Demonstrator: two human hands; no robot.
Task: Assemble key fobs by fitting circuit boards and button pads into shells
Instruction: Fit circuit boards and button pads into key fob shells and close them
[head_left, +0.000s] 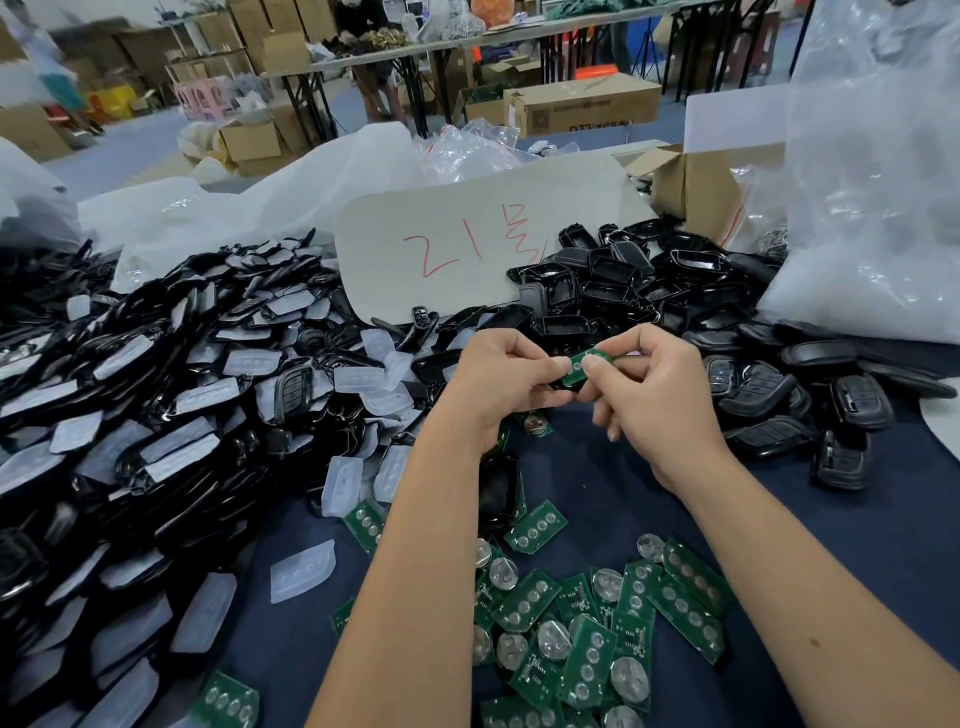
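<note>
Both hands meet above the middle of the table on one green circuit board (577, 370) seated in a black shell, of which only a dark edge shows. My left hand (501, 376) grips the shell from the left. My right hand (649, 384) pinches the board, thumb pressing on top. Loose green circuit boards (582, 618) with round silver contacts lie scattered near the front. A big heap of black shells with translucent button pads (156, 415) fills the left side. An open black shell (497, 488) lies under my left forearm.
Empty black shell halves (613, 280) pile up at the back centre; closed fobs (810, 400) lie to the right. A white card with red writing (467, 244), a cardboard box (701, 182) and clear plastic bags (872, 171) stand behind. Dark blue cloth (613, 493) covers the table.
</note>
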